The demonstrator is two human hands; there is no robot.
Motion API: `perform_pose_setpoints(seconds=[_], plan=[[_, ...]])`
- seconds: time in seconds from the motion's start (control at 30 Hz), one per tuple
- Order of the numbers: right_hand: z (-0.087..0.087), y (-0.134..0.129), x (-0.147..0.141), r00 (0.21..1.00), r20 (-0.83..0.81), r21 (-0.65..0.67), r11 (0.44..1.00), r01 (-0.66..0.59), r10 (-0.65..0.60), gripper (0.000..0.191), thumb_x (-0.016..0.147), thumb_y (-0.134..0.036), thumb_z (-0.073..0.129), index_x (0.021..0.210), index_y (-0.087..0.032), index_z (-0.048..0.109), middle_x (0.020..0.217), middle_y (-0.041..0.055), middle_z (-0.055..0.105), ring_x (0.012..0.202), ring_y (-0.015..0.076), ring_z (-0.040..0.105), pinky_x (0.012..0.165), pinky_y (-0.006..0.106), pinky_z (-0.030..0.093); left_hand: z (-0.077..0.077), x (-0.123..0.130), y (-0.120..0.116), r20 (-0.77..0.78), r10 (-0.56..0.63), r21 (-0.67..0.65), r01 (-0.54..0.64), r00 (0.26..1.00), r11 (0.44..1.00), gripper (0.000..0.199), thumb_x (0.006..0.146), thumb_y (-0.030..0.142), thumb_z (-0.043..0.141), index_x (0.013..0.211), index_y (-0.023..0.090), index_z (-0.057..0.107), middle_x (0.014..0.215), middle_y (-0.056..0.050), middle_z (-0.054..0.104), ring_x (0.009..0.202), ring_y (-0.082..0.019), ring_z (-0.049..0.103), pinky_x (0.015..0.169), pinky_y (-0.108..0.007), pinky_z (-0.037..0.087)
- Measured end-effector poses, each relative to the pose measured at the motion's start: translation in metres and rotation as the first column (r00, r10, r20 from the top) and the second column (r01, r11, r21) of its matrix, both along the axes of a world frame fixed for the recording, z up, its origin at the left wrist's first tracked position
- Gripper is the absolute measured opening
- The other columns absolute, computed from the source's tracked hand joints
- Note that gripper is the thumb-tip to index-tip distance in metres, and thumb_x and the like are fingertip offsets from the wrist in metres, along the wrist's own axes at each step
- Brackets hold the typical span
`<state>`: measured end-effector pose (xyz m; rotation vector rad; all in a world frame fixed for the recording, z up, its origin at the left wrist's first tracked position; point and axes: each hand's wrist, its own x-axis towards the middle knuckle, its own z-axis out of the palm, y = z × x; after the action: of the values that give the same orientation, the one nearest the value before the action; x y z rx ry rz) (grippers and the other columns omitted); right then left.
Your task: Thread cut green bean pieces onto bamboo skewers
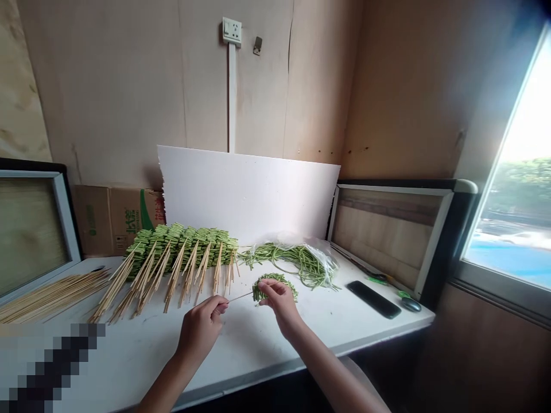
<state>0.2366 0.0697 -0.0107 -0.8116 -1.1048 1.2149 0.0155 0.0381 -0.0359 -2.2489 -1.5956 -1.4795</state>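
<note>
My left hand (204, 321) is closed around the end of a thin bamboo skewer (239, 297), which points right toward my other hand. With its fingers pinched together, my right hand (278, 298) is at the skewer's far end; what lies between the fingertips is too small to make out. Right behind that hand is a small heap of cut green bean pieces (289, 281), partly covered by it. To the left, stacked rows of skewered green beans (181, 244) lie with their bare sticks toward me.
Loose bamboo skewers (51, 295) lie at the far left. Long whole green beans (307, 264) spill from a clear plastic bag (329, 261) behind the heap. A black phone (373, 298) and a computer mouse (410, 304) are at right. A white board (249, 192) and cardboard box (123, 215) stand behind.
</note>
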Motion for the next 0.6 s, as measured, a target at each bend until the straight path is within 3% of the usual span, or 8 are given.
perform_pose_setpoints(seconds=[0.2, 0.33, 0.5, 0.6], plan=[[-0.003, 0.001, -0.001, 0.999, -0.04, -0.022, 0.999, 0.024, -0.025, 0.034, 0.067, -0.048, 0.088, 0.084, -0.019, 0.078, 0.089, 0.0073, 0.07, 0.084, 0.0213, 0.062, 0.063, 0.029, 0.054, -0.007, -0.001, 0.003, 0.0, 0.001, -0.029, -0.001, 1.0, 1.0, 0.03, 0.086, 0.016, 0.045, 0.091, 0.026, 0.073, 0.08, -0.001, 0.079, 0.076, -0.02, 0.076, 0.066, -0.024, 0.054], [0.001, -0.003, -0.001, 0.999, -0.023, -0.029, 0.999, -0.037, 0.037, 0.035, 0.069, -0.049, 0.088, 0.085, -0.02, 0.078, 0.09, 0.007, 0.07, 0.084, 0.0212, 0.061, 0.065, 0.031, 0.054, -0.009, -0.001, 0.005, 0.017, 0.016, -0.053, -0.015, 1.0, 0.998, 0.029, 0.087, 0.019, 0.045, 0.089, 0.025, 0.073, 0.079, -0.001, 0.078, 0.075, -0.02, 0.075, 0.068, -0.024, 0.053], [0.013, -0.005, 0.006, 0.976, 0.109, -0.007, 0.982, -0.191, 0.19, 0.06, 0.07, -0.046, 0.089, 0.122, -0.023, 0.072, 0.104, 0.008, 0.071, 0.095, 0.0233, 0.065, 0.077, 0.035, 0.055, -0.001, -0.014, 0.008, 0.013, 0.032, -0.082, -0.031, 0.999, 0.996, 0.026, 0.09, 0.027, 0.047, 0.088, 0.025, 0.073, 0.08, -0.002, 0.078, 0.075, -0.021, 0.074, 0.069, -0.025, 0.052], [0.015, 0.007, 0.027, 0.966, 0.207, 0.044, 0.985, -0.168, 0.155, 0.068, 0.074, -0.048, 0.086, 0.134, -0.026, 0.064, 0.126, 0.0115, 0.067, 0.111, 0.0279, 0.064, 0.086, 0.04, 0.056, 0.007, -0.035, 0.017, 0.011, 0.029, -0.174, -0.027, 1.0, 0.984, 0.028, 0.092, 0.036, 0.048, 0.088, 0.024, 0.073, 0.081, -0.004, 0.078, 0.076, -0.023, 0.072, 0.07, -0.027, 0.051]])
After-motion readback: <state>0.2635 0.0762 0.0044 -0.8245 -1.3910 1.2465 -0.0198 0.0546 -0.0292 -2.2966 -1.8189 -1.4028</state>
